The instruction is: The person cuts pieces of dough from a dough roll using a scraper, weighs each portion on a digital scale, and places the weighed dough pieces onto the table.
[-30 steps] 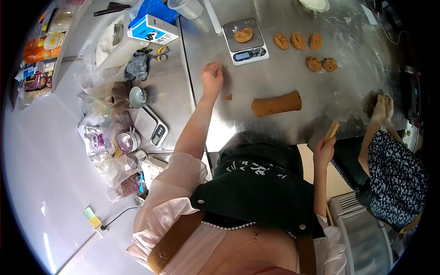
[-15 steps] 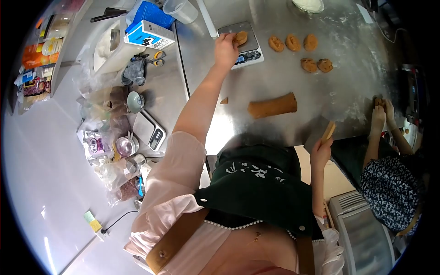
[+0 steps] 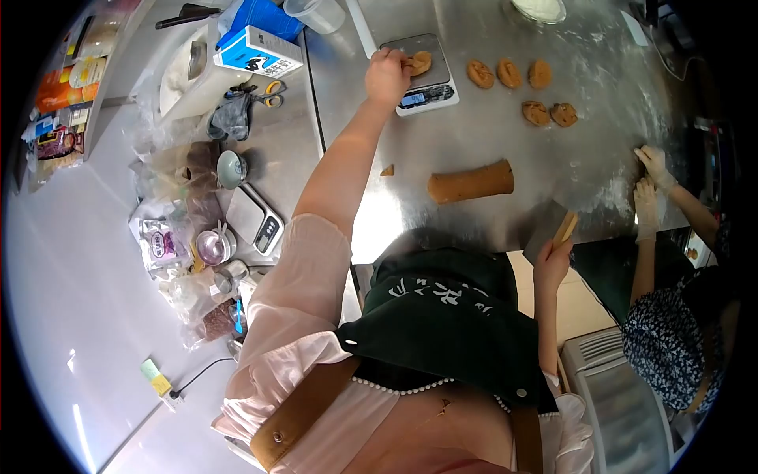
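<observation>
My left hand (image 3: 388,77) is over the kitchen scale (image 3: 430,96), its fingers closed on a piece of brown dough (image 3: 418,63) at the weighing plate. The scale's display is lit, but its digits are too small to read. In my right hand (image 3: 552,267), low at the table's front edge, is a dough scraper (image 3: 565,228), held by its wooden handle with the flat blade beside it. A thick log of brown dough (image 3: 470,182) lies between my hands. A small dough scrap (image 3: 387,170) sits to its left. Several dough pieces (image 3: 509,73) lie right of the scale.
A co-worker's gloved hands (image 3: 649,186) are at the right end of the floured steel table (image 3: 584,150). On the left stand a second scale (image 3: 254,220), a small bowl (image 3: 232,169), scissors (image 3: 272,95), a milk carton (image 3: 259,54) and bags. A white bowl (image 3: 540,9) is at the back.
The co-worker's hands have shifted, one reaching further up the table, and the dough under them no longer shows. My left hand stays at the scale; my right hand has barely moved.
</observation>
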The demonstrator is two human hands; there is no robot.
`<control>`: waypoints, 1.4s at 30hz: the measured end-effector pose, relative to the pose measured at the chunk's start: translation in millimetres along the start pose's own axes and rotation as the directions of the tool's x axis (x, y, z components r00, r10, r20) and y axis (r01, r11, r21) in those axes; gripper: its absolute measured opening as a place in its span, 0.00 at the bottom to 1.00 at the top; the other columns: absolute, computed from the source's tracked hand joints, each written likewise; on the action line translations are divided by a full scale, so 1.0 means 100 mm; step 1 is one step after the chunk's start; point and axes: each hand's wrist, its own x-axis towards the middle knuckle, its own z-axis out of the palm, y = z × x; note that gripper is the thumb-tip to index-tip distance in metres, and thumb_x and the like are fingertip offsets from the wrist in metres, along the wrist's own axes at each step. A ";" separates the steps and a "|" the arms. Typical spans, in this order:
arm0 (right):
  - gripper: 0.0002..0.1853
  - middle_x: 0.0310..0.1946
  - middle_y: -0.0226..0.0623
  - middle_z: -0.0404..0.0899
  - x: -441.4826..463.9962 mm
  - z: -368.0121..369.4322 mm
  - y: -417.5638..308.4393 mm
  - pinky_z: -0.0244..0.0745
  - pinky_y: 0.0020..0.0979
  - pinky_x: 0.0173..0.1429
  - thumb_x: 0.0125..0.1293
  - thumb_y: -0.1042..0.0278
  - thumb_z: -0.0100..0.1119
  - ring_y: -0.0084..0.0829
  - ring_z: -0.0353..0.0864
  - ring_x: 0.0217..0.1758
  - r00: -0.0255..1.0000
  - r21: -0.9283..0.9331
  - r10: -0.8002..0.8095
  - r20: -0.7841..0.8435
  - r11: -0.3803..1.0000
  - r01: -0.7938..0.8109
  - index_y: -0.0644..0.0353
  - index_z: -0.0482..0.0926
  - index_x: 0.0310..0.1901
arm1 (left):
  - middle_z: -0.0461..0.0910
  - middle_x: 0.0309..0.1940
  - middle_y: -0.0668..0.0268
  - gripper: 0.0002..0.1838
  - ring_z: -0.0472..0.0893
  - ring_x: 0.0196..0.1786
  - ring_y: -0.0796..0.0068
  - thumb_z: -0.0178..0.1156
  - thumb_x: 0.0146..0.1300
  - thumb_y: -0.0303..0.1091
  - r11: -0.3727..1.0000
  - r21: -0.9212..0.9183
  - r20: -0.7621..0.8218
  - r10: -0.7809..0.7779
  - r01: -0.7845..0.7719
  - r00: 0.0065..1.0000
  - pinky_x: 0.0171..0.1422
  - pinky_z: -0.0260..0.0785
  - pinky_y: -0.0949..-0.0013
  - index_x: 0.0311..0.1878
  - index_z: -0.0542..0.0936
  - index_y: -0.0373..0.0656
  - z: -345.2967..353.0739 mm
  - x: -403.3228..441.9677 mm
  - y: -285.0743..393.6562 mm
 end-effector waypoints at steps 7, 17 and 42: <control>0.20 0.32 0.59 0.79 -0.01 -0.01 -0.03 0.76 0.46 0.35 0.67 0.66 0.52 0.57 0.80 0.34 1.000 -0.004 0.030 -0.005 1.000 -0.030 0.69 0.63 0.54 | 0.79 0.32 0.60 0.06 0.79 0.39 0.58 0.66 0.48 0.25 0.980 -0.198 -0.142 -0.041 0.013 0.989 0.44 0.73 0.60 0.31 0.81 0.42 0.05 -0.04 -0.08; 0.19 0.25 0.51 0.78 -0.07 0.22 -1.56 0.73 0.47 0.31 0.65 0.67 0.54 0.55 0.77 0.25 0.868 0.366 -0.368 0.334 0.899 0.240 0.66 0.64 0.53 | 0.79 0.31 0.62 0.08 0.80 0.37 0.61 0.67 0.49 0.26 0.988 -0.153 0.110 0.006 0.011 0.994 0.43 0.73 0.64 0.35 0.84 0.43 -0.15 -1.65 -0.22; 0.19 0.25 0.51 0.80 0.13 1.04 -2.60 0.76 0.50 0.36 0.65 0.63 0.52 0.54 0.81 0.28 0.800 0.128 -0.423 0.426 0.903 0.409 0.66 0.61 0.51 | 0.78 0.28 0.59 0.06 0.78 0.35 0.56 0.63 0.46 0.21 0.966 -0.252 0.032 -0.055 0.061 0.998 0.39 0.73 0.60 0.29 0.81 0.40 -0.38 -1.77 -0.26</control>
